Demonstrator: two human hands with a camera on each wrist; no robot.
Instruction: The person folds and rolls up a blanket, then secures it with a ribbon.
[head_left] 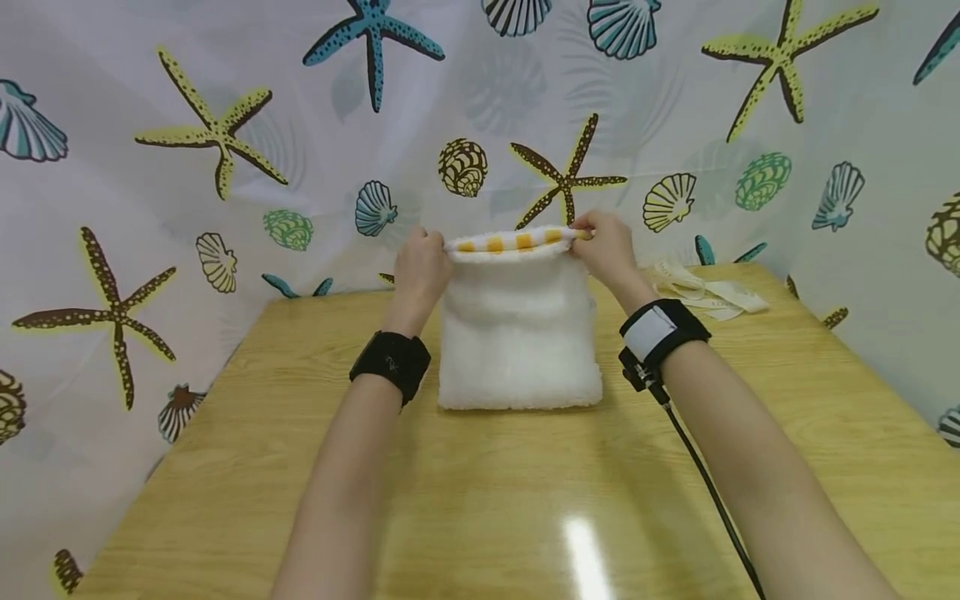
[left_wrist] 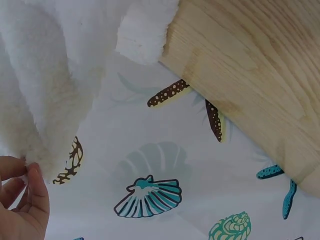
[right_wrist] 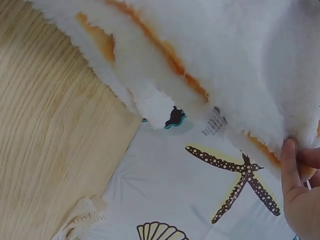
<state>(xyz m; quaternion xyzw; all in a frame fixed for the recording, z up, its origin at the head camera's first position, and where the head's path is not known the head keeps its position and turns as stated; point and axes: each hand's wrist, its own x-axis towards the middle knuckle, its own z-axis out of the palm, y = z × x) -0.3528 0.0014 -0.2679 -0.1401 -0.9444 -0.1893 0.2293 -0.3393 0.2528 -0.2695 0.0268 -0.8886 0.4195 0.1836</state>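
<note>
Fluffy white terry towel with an orange-and-white checked band lies folded near the middle of the pale wooden desk, a little toward its far edge, its lower fold flat on the wood and its banded top edge lifted clear. The left hand pinches the left top corner and the right hand pinches the right one, fingers and thumb pressed together on the cloth at each end; the left wrist view shows fingertips closed on a thick pile corner, and the right wrist view shows fingers nipping the orange-trimmed hem beside a small sewn care label. Judging by how it sags between the two grips, the cloth is soft, limp and light, with no stiffness of its own, so it would droop and unfold wherever it is not supported. The deep pile looks grippy rather than slippery, and nothing about it seems fragile. The woven band and hem are the firmest parts and probably the best places to take hold, corners kept level so the layers stay aligned. At the far right corner of the desk lies a heap of cream printed ribbon, well apart from the towel, and a seashell-and-starfish patterned curtain hangs behind the far edge.
</note>
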